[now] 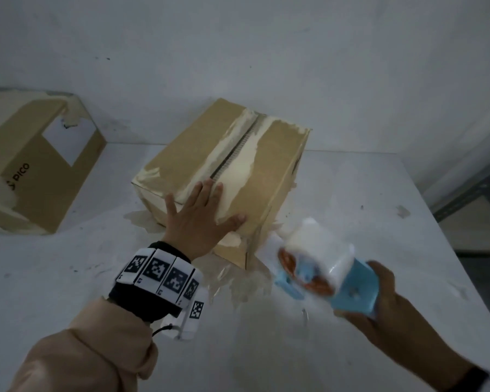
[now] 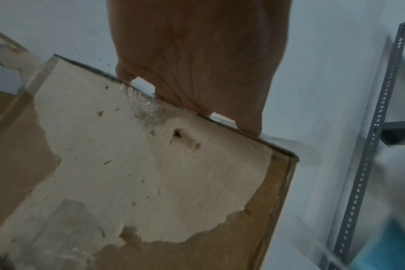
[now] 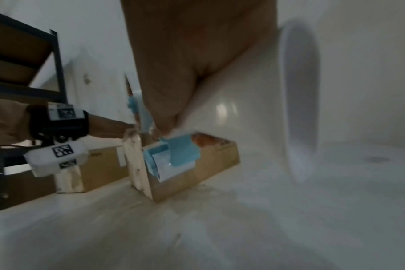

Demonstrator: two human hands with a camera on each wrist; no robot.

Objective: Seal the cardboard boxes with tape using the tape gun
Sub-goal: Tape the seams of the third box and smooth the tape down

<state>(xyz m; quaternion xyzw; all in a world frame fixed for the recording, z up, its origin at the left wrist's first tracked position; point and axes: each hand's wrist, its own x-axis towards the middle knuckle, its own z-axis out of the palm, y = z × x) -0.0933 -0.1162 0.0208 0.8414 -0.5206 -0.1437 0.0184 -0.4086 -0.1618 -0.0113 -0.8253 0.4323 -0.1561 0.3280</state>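
Pressing flat on the near cardboard box (image 1: pixel 227 168), the left hand (image 1: pixel 201 219) has its fingers spread straight over the torn top beside the open seam. The right hand (image 1: pixel 385 312) wraps its fingers around the blue tape gun (image 1: pixel 320 273), held off the white table (image 1: pixel 379 193) just right of those fingertips, blurred.

A white, scuffed table (image 1: pixel 351 193) carries two cardboard boxes. The near box (image 1: pixel 269 176), its top seam open, stands mid-table on torn tape scraps (image 1: pixel 238 281). The second box (image 1: pixel 37 176) sits well to its left.
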